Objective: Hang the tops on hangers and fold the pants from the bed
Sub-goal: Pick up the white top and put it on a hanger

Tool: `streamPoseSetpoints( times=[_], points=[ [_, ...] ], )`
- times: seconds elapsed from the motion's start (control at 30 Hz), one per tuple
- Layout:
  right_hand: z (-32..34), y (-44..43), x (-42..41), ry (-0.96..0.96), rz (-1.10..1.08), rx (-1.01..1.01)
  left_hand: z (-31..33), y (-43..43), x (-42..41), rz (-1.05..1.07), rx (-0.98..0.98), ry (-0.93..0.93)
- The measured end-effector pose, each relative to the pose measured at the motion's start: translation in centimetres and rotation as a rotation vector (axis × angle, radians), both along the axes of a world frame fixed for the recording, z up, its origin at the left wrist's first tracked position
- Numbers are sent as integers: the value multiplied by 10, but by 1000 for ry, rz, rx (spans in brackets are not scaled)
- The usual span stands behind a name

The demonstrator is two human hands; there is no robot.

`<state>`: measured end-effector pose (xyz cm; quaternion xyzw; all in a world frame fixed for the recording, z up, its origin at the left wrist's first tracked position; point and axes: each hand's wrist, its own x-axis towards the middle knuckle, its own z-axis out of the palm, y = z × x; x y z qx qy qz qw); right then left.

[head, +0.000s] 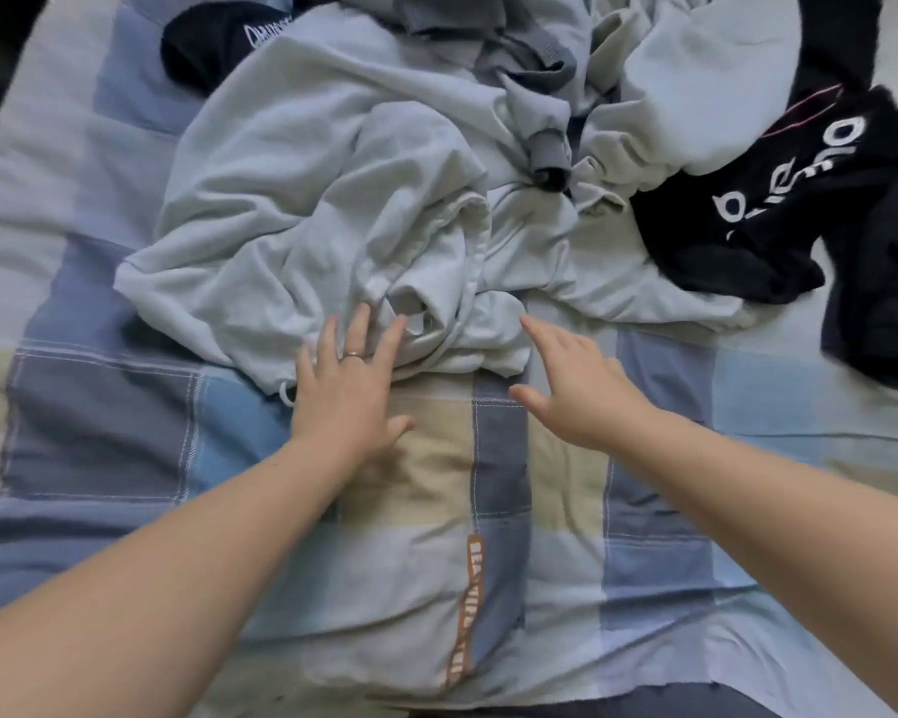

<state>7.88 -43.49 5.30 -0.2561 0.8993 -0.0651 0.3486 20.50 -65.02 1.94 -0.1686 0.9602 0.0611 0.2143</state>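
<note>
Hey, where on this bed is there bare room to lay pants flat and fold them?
Best is the checked bedcover nearest you, below the left hand and right hand. Another bare strip runs left of the pale grey heap. The top and right are crowded with that heap and the black clothes.

A patchwork bedspread (99, 432) of pale blue, slate and beige squares is spread out, its patches outlined in white stitching. An orange label strip (466, 608) with white lettering is sewn along one seam.
</note>
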Motion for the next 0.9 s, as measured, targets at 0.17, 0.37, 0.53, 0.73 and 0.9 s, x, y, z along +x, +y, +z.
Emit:
streamPoseSetpoints(
  times=[0.17, 0.37, 0.53, 0.73, 0.9],
  points=[
    [-84, -42, -30, 22, -75, -25, -53, -19, -44, 128, 4, 92],
    [-127, -64, -44, -3, -243, -69, -66, -25, -65, 141, -7, 237],
    [-120, -58, -28, -7, -298, -119, -67, -41, -63, 286, 208, 269],
    [-89, -11, 17, -111, -271, -121, -45, -4, -17, 422, 374, 98],
    [-54, 57, 56, -174, -343, -73, -12, 79, 21, 452, 534, -50]
  ],
)
